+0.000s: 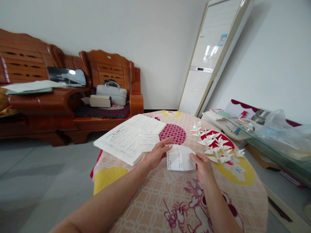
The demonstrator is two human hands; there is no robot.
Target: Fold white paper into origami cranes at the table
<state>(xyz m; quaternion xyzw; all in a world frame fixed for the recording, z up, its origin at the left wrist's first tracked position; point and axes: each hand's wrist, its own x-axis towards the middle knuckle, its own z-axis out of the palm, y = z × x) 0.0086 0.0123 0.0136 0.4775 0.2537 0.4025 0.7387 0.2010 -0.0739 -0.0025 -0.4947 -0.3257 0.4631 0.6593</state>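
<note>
Between my two hands, just above the round table, I hold a small sheet of printed paper (181,158) with a crease down its middle. My left hand (160,152) pinches its left edge, thumb along the top corner. The right edge is gripped by my right hand (201,163), thumb in front and the other fingers mostly hidden behind. Left of the hands lies a stack of printed sheets (121,139), with smaller cut pieces of paper (148,138) on top. Several folded white paper cranes (216,144) stand in a cluster beyond my right hand.
A patterned cloth (150,197) covers the table. On the right, a glass-topped stand (274,145) holds a plastic bag (282,129) and papers. A tall air conditioner (201,58) stands behind. At the left, a wooden armchair (111,71) holds a grey bag (116,94).
</note>
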